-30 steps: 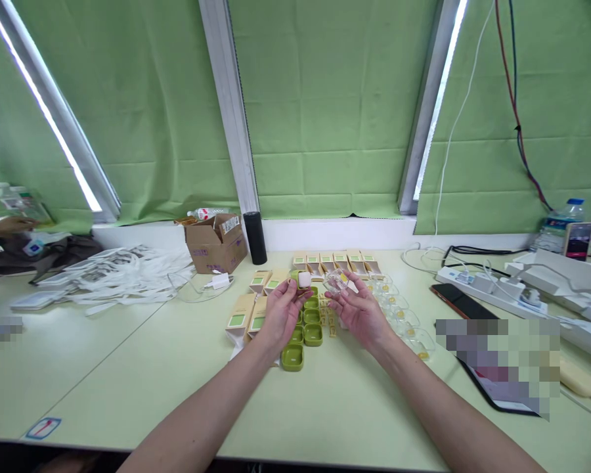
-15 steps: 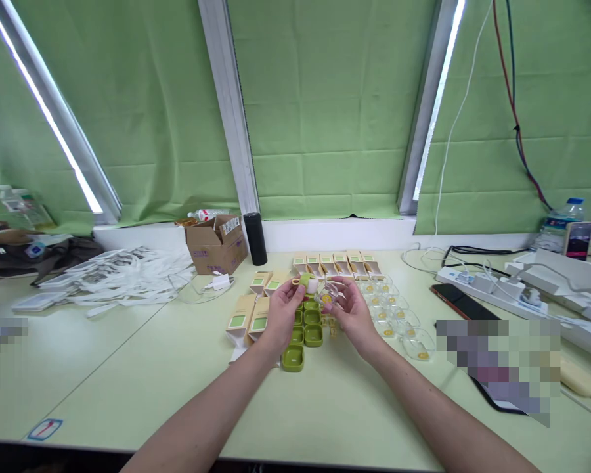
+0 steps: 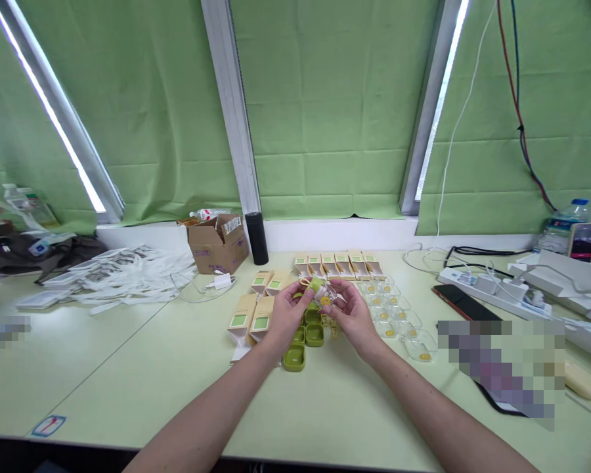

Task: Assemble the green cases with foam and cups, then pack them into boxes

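Green meets clear between two bare hands over the middle of a counter [image 3: 354, 420].
The left hand [image 3: 288, 312] pinches a green capped piece [image 3: 316, 285], the right hand [image 3: 353, 316] a clear shell [image 3: 328, 297]; the two parts touch, though whether they are fully joined cannot be told. Well in from the near edge, open green cups [image 3: 294, 358] and, to their right, clear shells with yellow marks [image 3: 420, 345] lie separate, apparently unassembled. Cream boxes [image 3: 241, 315] stand left of the cups, with more [image 3: 342, 264] toward the far edge.
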Motion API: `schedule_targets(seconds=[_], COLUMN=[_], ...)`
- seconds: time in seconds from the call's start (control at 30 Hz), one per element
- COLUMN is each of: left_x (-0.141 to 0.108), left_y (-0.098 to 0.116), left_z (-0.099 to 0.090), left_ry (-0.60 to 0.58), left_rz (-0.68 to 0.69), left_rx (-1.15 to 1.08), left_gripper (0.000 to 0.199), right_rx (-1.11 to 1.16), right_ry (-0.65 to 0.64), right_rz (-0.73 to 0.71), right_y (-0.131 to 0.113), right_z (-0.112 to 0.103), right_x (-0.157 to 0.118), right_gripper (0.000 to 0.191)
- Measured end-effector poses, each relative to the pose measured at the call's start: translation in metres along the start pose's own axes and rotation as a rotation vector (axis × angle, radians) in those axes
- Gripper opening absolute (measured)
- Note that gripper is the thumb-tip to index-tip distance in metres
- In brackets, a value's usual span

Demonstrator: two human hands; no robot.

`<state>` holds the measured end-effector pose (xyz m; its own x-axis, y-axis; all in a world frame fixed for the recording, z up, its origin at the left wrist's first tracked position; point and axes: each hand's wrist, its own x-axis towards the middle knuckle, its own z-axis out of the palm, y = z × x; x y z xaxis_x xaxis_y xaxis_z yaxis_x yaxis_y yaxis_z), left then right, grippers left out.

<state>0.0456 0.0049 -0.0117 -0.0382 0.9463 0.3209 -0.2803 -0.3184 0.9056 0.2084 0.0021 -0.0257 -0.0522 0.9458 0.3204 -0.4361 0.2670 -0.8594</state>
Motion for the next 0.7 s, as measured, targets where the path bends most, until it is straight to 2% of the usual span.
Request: schedule_targets(seconds=[0.7], left_x=[0.002], left_y=[-0.0043], left_z=[-0.0049], left_ry=[0.005], left_rz=[0.013], left_rx=[0.103], left_gripper=[0.043], right_rx=[0.019], right_ry=[-0.017], right_rz=[0.054], right_y=[0.0056], right_z=[-0.0015], right_x=[0.0008], right_gripper=[0.057])
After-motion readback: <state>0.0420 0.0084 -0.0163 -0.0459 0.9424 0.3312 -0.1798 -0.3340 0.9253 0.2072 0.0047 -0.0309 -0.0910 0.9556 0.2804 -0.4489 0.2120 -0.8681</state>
